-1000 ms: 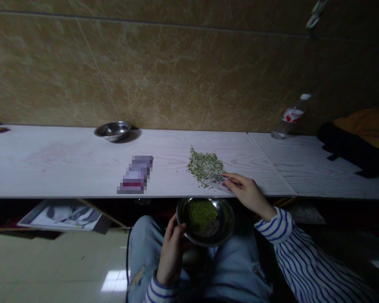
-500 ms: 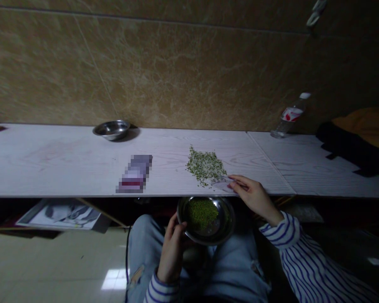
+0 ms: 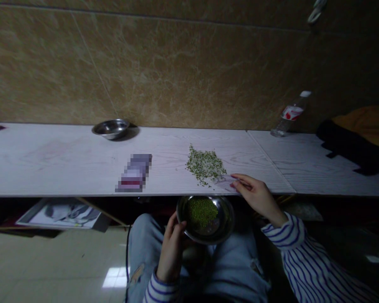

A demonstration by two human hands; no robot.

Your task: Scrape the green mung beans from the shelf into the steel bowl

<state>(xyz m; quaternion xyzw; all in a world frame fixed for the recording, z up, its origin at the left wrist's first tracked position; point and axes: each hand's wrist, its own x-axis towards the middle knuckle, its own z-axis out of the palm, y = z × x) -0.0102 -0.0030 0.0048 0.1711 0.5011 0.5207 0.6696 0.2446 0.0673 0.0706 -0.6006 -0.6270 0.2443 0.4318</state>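
My left hand [image 3: 173,246] grips the left rim of a shiny metal bowl [image 3: 229,225], thumb over the edge, just below the table's front edge and above my lap. Small green beans [image 3: 202,211], which look like mung beans, lie inside it, mostly toward its left side. More green beans [image 3: 205,163] are spread loosely on the table beyond the bowl. My right hand [image 3: 254,192] pinches a thin, clear plastic piece [image 3: 225,182] between thumb and fingers. That piece rests low over the tabletop at the near right edge of the spread beans; its exact shape is hard to make out.
On the white wood-grain table [image 3: 50,168] stands a second metal bowl [image 3: 111,129] near the wall. A pixelated flat object [image 3: 134,172] lies left of the beans. A plastic bottle [image 3: 290,114] and a dark and orange bag [image 3: 360,134] are at the right. Below is an open drawer [image 3: 63,214].
My right hand has shifted slightly to the right with the clear plastic piece, away from the spread beans. The left hand and the bowl have hardly moved.
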